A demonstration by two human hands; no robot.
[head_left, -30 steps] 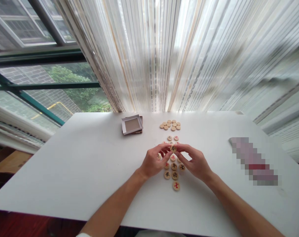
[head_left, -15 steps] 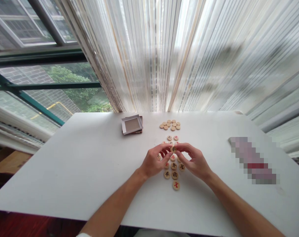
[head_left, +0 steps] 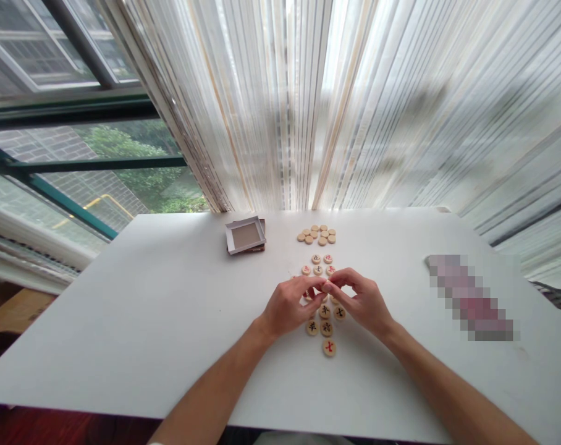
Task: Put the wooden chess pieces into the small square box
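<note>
Head: left hand [head_left: 287, 307] and right hand [head_left: 366, 301] now hide lettering on their piece [head_left: 324, 288].

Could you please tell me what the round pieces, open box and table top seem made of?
Round pieces: probably wood, smooth-looking and evenly pale tan, though no grain shows clearly.
Open box: likely cardboard, given its thin white walls and plain brown bottom.
Table top: smooth and white with a soft sheen, perhaps laminate or paint.
</note>
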